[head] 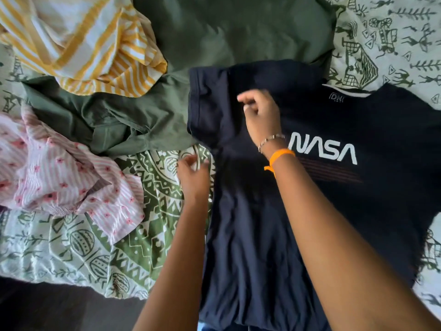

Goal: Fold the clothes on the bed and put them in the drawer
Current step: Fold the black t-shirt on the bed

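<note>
A navy NASA T-shirt (334, 199) lies spread front-up on the bed, collar toward the far side. My right hand (261, 115), with an orange band and a chain at the wrist, hovers over the shirt's left shoulder beside the sleeve. Its fingers are loosely curled and blurred, and I see no cloth between them. My left hand (193, 174) is over the bedsheet at the shirt's left side seam, fingers relaxed and holding nothing. An olive green garment (214, 39) lies beyond the shirt. A yellow striped garment (90, 44) and a pink striped garment (59, 173) lie crumpled at left.
The bed is covered by a green and white printed sheet (148, 230). Its near edge runs along the lower left, with dark floor (59, 306) below it. No drawer is in view.
</note>
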